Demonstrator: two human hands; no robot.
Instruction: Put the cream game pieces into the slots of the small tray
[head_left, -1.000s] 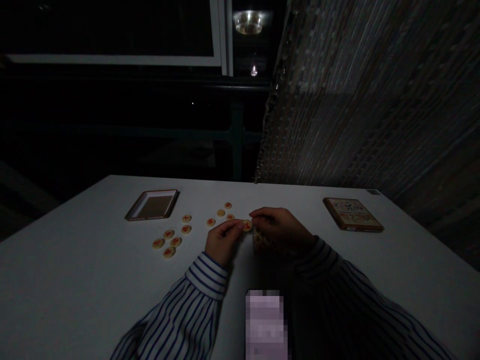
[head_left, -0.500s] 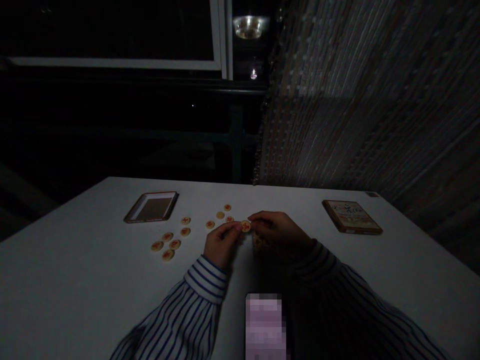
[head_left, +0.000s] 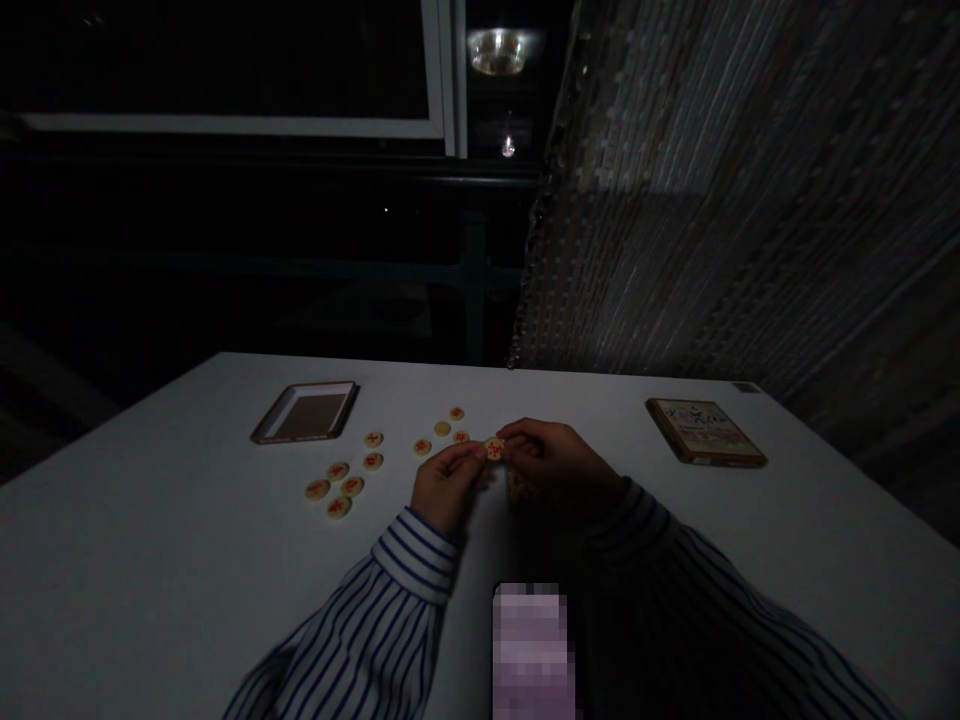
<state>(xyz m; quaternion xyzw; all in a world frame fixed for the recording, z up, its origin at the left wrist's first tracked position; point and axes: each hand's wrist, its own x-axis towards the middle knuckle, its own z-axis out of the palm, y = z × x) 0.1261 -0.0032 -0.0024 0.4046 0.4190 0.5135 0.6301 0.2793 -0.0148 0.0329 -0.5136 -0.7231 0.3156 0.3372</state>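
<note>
A round, pale Chinese chess piece (head_left: 493, 449) with a red character is held up above the table. My left hand (head_left: 444, 488) pinches its left edge between thumb and finger. From the other side, my right hand (head_left: 559, 458) has its thumb and fingertips closed at the piece's right edge. Below the right hand, in deep shadow, sits a pile of similar pieces (head_left: 519, 488), partly hidden. Several loose red-marked pieces (head_left: 352, 486) lie to the left of my left hand, and a few more (head_left: 422, 447) lie just beyond it. One of these, a plain piece (head_left: 442, 429), shows no character.
An open, shallow box tray (head_left: 265, 433) stands at the back left of the white table (head_left: 187, 560). A flat printed box (head_left: 705, 432) lies at the right. A phone with a blurred screen (head_left: 531, 650) is at the near edge. A bead curtain (head_left: 637, 250) hangs behind.
The held chess piece has turned between my fingers, so its red character sits at a different angle. Both hands stay in nearly the same place.
</note>
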